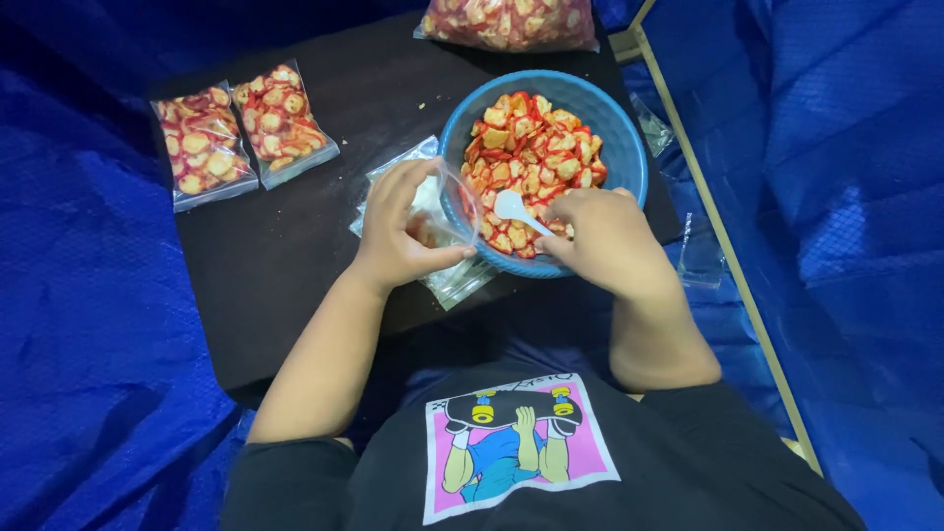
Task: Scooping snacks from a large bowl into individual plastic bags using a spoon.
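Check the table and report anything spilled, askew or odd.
Only small things stand out: a few pale crumbs lie on the dark table left of the blue bowl, and the two filled bags sit slightly tilted. Nothing looks damaged.

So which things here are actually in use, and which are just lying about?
In use: left hand holding open clear bag; right hand with white spoon; blue bowl of chips.
Lying about: two filled bags; big bag; empty bags.
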